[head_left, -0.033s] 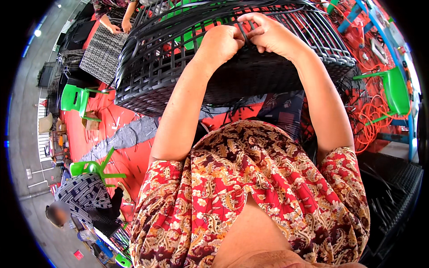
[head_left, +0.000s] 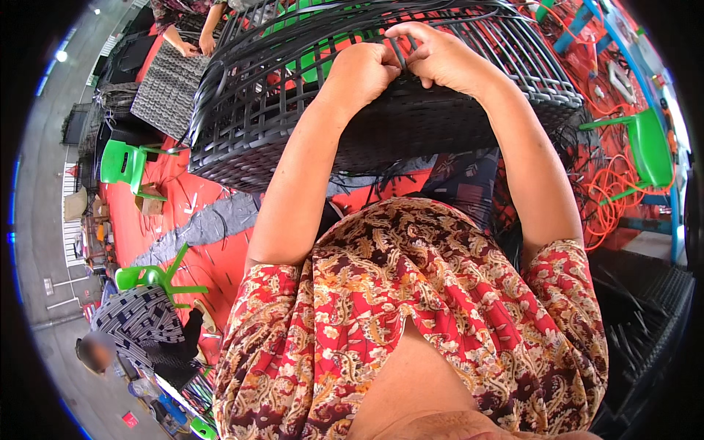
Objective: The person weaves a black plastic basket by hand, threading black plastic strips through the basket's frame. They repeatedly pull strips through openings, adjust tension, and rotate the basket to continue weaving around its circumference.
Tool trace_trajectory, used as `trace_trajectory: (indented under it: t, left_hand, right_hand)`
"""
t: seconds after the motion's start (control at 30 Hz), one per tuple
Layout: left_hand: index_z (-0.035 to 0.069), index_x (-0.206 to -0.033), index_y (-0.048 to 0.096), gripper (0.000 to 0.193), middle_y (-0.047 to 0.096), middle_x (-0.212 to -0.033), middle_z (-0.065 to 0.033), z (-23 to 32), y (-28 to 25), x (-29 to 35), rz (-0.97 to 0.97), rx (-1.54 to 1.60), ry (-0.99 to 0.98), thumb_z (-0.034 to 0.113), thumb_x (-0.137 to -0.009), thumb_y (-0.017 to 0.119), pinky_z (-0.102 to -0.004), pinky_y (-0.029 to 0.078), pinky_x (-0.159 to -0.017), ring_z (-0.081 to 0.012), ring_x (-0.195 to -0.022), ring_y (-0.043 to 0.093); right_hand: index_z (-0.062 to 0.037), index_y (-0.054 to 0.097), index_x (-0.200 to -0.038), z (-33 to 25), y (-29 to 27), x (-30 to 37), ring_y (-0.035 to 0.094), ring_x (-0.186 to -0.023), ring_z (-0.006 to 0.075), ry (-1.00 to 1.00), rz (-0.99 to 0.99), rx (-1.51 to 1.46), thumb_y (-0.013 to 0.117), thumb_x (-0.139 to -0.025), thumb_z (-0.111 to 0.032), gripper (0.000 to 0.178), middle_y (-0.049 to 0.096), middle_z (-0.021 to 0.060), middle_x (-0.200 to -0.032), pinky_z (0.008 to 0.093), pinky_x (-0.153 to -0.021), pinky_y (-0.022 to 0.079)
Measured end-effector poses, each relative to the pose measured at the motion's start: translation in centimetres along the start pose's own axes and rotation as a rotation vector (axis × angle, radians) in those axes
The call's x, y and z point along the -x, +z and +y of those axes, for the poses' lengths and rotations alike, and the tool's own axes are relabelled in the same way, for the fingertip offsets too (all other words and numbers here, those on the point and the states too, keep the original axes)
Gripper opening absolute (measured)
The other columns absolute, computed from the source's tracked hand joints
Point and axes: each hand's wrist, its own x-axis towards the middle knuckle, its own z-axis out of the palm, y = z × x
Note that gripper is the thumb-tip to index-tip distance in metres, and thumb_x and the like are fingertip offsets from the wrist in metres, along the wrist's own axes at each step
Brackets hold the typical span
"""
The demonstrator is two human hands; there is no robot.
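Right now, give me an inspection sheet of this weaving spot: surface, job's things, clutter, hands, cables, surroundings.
Surface: red floor mat, partly covered.
Job's things: large black woven frame, lower band woven solid, upper part open grid; loose black strands arch over its top.
Clutter: cut strand scraps and a grey woven strip on the mat.
Hands: left hand and right hand meet at the frame's top edge, fingers pinching a strand.
Cables: orange cord coiled loosely at the right.
Surroundings: green plastic chairs; another person's hands on a grey woven panel upper left; a seated person lower left.
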Motion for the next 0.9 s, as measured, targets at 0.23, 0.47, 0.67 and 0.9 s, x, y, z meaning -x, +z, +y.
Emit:
trace_trajectory:
  t: [0.23,0.47,0.67,0.9]
  left_hand:
    - [0.004,-0.095,0.068,0.018,0.062,-0.070,-0.0051,-0.2,0.8,-0.9,0.170,0.147,0.155,0.016,-0.083,0.065,-0.0253,0.043,-0.052,-0.0118,-0.055,0.056]
    - [0.001,-0.088,0.067,0.019,0.058,-0.064,-0.0006,1.7,1.4,-2.5,-0.048,0.329,-0.076,0.019,-0.083,0.065,-0.0236,0.039,-0.048,-0.0070,-0.051,0.049]
    - [0.001,-0.081,0.067,0.022,0.064,-0.066,-0.0094,1.6,2.0,-2.9,0.066,0.053,-0.023,0.022,-0.076,0.065,-0.0320,0.047,-0.060,-0.0184,-0.060,0.060]
    - [-0.001,-0.076,0.067,0.022,0.063,-0.072,-0.0188,2.3,2.0,-3.8,-0.041,-0.277,-0.057,0.019,-0.069,0.061,-0.0366,0.048,-0.069,-0.0300,-0.071,0.063]
  right_hand:
    - [0.0002,0.056,-0.105,-4.4,-2.9,1.9,0.056,-0.069,0.0117,-0.052,0.090,0.112,0.060,-0.081,0.001,0.025,0.060,0.0043,-0.080,0.0256,-0.061,0.046]
    - [-0.0093,0.048,-0.123,1.0,-4.5,1.6,0.051,-0.052,0.0073,0.099,0.238,0.095,0.058,-0.085,-0.008,0.039,0.059,0.0033,-0.074,0.0216,-0.048,0.040]
    - [-0.0089,0.050,-0.121,1.7,-2.7,1.4,0.043,-0.049,0.0047,0.085,0.196,0.045,0.055,-0.081,-0.005,0.040,0.055,-0.0003,-0.075,0.0210,-0.045,0.033]
    - [-0.0065,0.050,-0.112,0.8,-3.0,2.4,0.033,-0.051,0.0009,0.160,0.213,-0.434,0.058,-0.081,-0.004,0.033,0.045,-0.0075,-0.067,0.0177,-0.045,0.021]
